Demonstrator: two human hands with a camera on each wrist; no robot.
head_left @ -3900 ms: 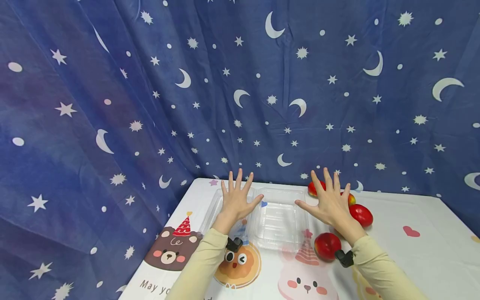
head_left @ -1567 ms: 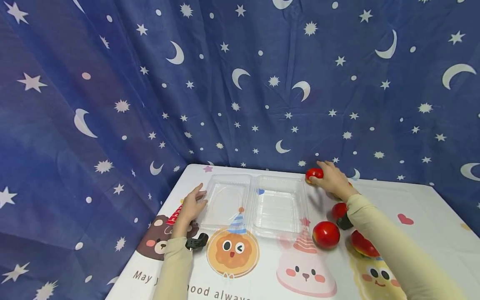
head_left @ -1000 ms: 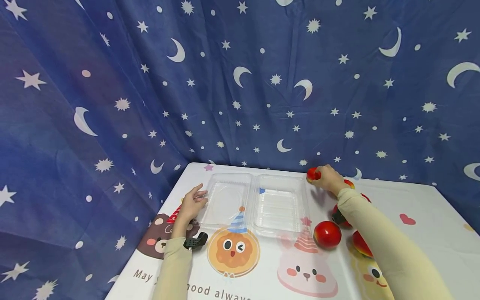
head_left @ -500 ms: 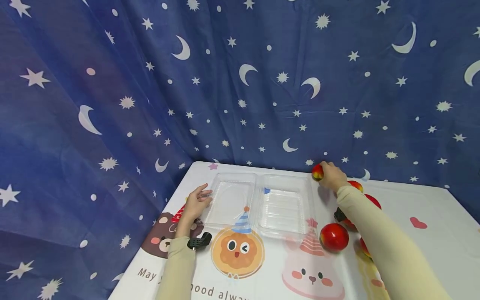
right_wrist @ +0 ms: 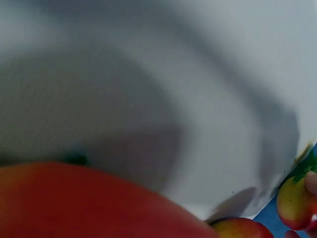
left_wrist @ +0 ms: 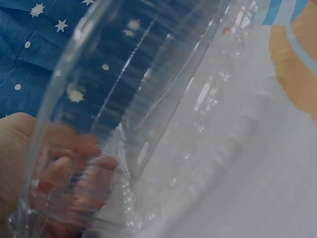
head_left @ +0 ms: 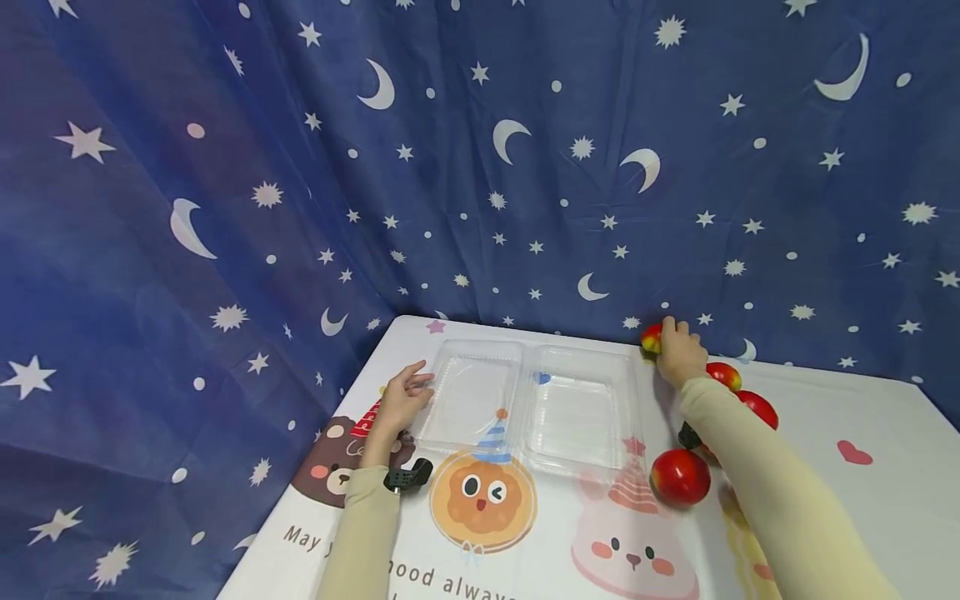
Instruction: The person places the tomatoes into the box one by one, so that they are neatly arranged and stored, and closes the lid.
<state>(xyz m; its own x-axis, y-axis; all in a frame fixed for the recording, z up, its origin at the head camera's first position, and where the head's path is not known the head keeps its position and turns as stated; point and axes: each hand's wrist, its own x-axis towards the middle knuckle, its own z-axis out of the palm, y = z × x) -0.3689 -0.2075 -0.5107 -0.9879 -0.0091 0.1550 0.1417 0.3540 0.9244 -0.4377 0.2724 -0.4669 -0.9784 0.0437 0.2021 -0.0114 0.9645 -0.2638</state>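
Note:
At the table's back edge my right hand point(head_left: 682, 354) grips a small red-and-yellow fruit point(head_left: 651, 339). In the right wrist view this fruit point(right_wrist: 292, 203) has a green leafy top, and only fingertips show beside it. My left hand point(head_left: 403, 398) lies at the left side of a clear plastic clamshell box point(head_left: 525, 450), its fingers loosely bent near the rim. The left wrist view shows the left hand point(left_wrist: 74, 173) through the clear plastic; whether it touches the box is hard to tell. The box lies unfolded, with no fruit inside.
Right of the box are a red fruit point(head_left: 680, 477), a red-yellow one point(head_left: 723, 375) and another red one point(head_left: 757, 408). My right sleeve point(head_left: 780, 483) covers part of this group. A starry blue curtain point(head_left: 465, 167) hangs behind the cartoon-printed tablecloth point(head_left: 847, 500).
Both hands were spread above the table at first. My left hand came down beside the box; my right hand took hold of the far fruit, which has turned to show more yellow.

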